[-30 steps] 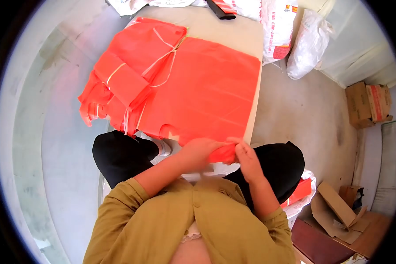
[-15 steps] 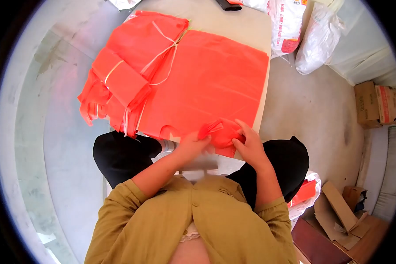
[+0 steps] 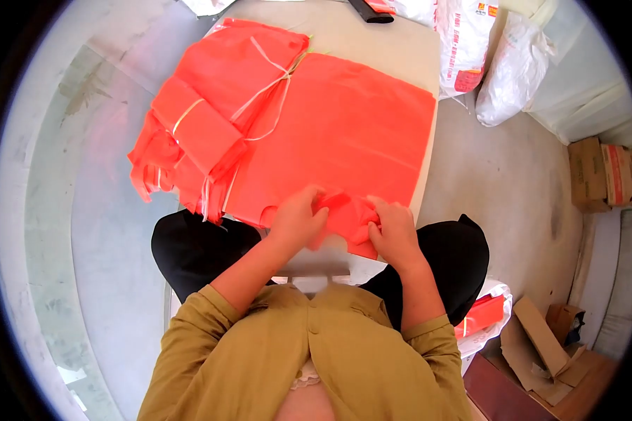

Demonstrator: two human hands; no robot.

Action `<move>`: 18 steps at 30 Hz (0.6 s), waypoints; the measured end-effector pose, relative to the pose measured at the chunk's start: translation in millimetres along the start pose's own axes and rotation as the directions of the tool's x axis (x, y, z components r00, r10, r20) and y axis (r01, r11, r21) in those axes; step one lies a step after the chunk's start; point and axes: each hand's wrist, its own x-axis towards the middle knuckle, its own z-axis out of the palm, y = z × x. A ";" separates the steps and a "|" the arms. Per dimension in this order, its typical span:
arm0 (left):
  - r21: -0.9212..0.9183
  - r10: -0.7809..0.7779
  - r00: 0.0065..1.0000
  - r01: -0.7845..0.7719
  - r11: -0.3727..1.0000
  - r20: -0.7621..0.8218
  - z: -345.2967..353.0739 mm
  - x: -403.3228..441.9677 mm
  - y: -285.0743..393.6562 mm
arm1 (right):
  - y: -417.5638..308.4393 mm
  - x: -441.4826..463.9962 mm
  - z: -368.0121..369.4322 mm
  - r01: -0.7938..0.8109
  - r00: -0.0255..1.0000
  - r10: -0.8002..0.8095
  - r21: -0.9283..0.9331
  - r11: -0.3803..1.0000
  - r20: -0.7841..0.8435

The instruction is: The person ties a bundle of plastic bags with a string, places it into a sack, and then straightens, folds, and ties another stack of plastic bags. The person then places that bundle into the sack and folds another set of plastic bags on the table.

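A flat stack of red bags [image 3: 344, 133] lies on the table, its near edge crumpled between my hands. My left hand [image 3: 300, 219] is at the left of the crumpled part, its fingers curled on the red material. On the right, my right hand [image 3: 395, 228] pinches the same edge between thumb and fingers. To the left lie more red bags, with a folded red bundle [image 3: 198, 126] bound by a yellowish band on top. A pale string [image 3: 286, 76] runs loosely over the bags.
The tan tabletop [image 3: 330, 24] shows behind the stack. White sacks [image 3: 463, 45] stand beyond its right corner. Cardboard boxes [image 3: 598, 172] are at the far right. Flattened cardboard [image 3: 541, 337] and a white bag with red bundles [image 3: 488, 316] are at the lower right.
My hands have moved apart from their earlier closeness. The gathered red edge has spread out between them, and my left hand has moved slightly forward and left.
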 end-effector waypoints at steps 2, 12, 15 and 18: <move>-0.020 -0.010 1.000 0.011 1.000 0.007 -1.1 -4.0 -4.3 | -3.7 -2.8 10.2 0.119 0.983 -0.134 -0.119 0.986 -0.127; -0.068 -0.013 1.000 0.014 0.998 0.010 -15.0 -7.3 -12.0 | -51.2 -0.4 54.4 0.175 0.985 -0.174 0.058 0.983 -0.013; -0.155 -0.057 0.995 0.043 0.987 -0.085 -27.7 -23.6 -17.8 | -46.8 4.0 52.4 0.149 0.982 -0.149 0.011 0.989 0.112; -0.357 -0.182 0.969 0.113 0.927 -0.166 -38.9 -50.4 -39.4 | -52.8 7.9 43.3 0.166 0.970 -0.159 -0.022 0.986 0.186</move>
